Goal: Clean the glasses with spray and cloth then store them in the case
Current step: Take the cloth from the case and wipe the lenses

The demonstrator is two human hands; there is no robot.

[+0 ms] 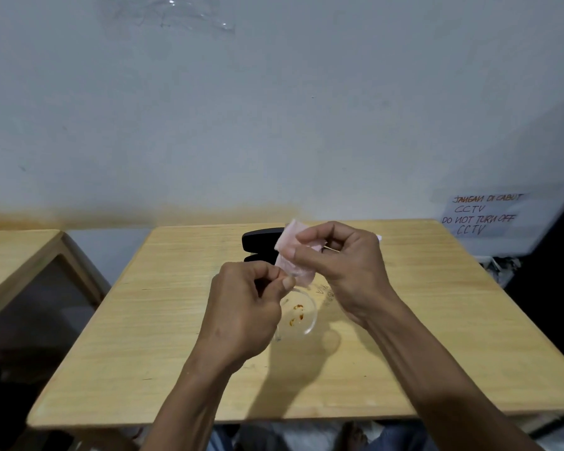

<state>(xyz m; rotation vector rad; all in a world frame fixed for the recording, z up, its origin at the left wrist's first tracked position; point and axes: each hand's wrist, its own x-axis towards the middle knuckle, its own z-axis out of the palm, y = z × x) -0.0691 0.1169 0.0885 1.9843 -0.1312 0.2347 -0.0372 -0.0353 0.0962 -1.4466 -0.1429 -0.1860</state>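
Hands wiping glasses over the table.

Left hand (pixel 241 307) pinches the glasses (pixel 298 315) by the frame; right hand (pixel 339 265) pinches the cloth (pixel 290 255) around the upper lens. The lower lens looks red-smeared. Best rub lightly in small circles, supporting the frame. The case (pixel 261 244) lies open behind; table (pixel 144 336).

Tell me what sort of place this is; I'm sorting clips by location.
Probably a plain workroom or shop back room: light wooden table, bare white wall, and a handwritten note saying not to turn off the CCTV.
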